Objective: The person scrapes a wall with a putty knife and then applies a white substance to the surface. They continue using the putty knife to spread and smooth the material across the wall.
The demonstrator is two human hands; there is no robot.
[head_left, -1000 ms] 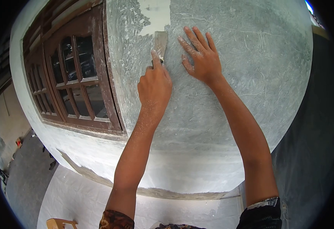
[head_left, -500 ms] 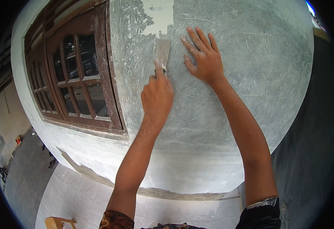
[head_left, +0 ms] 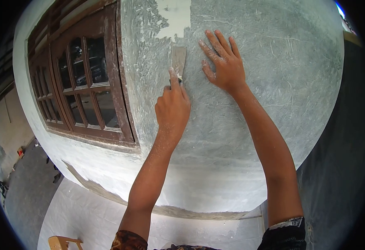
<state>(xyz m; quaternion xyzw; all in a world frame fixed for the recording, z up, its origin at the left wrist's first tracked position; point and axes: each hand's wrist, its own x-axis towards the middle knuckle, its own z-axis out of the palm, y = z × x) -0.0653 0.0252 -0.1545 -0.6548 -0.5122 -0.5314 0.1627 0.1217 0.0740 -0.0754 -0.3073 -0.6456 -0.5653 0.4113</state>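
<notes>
My left hand (head_left: 173, 109) is closed round the handle of a scraper (head_left: 179, 58), its index finger stretched up along the tool. The wide metal blade points upward and lies at or very near the grey, mottled wall (head_left: 216, 112); exact contact cannot be told. Above the blade is a pale off-white patch (head_left: 176, 18) with ragged edges. To the right, my right hand (head_left: 226, 66) rests with spread fingers on the wall, holding nothing. White dust covers parts of its fingers and thumb. Most of the scraper's handle is hidden in my left hand.
A brown wooden window (head_left: 82, 79) with glass panes is set in the wall at the left. Pale sheeting (head_left: 86, 208) covers the floor below, where a wooden stool (head_left: 63, 242) partly shows at lower left. Dark sheeting (head_left: 337, 175) is at the right.
The scraper and my left hand have slid slightly down the wall, leaving a wider gap beneath the pale patch. My right hand keeps its place on the wall.
</notes>
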